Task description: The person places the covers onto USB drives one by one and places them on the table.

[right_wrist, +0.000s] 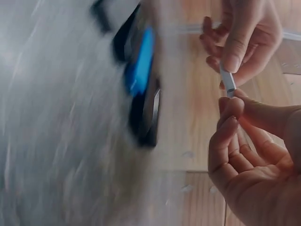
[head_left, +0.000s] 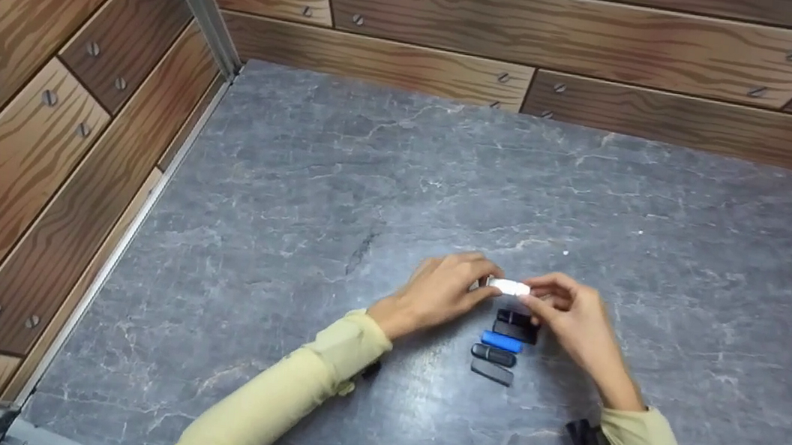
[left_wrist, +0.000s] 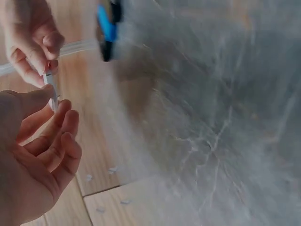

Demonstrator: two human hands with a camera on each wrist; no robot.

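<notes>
A small white USB stick [head_left: 507, 287] is held level between both hands above the far end of a row of sticks. My left hand [head_left: 445, 285] pinches its left end between thumb and fingers. At the other end, the thumb and fingertips of my right hand [head_left: 577, 320] pinch it too. The right wrist view shows the white stick [right_wrist: 227, 81] with a narrow seam near the right fingertips. Closest to the hands in the row lie two black sticks [head_left: 515, 332], the upper partly beside the right fingers.
Nearer the body, the row continues with a blue stick [head_left: 501, 341], a black rounded one [head_left: 494, 355] and a dark grey one [head_left: 492, 372]. They lie on a grey marbled tabletop [head_left: 342, 170]. Wood-patterned panels [head_left: 541, 28] wall off the back and left.
</notes>
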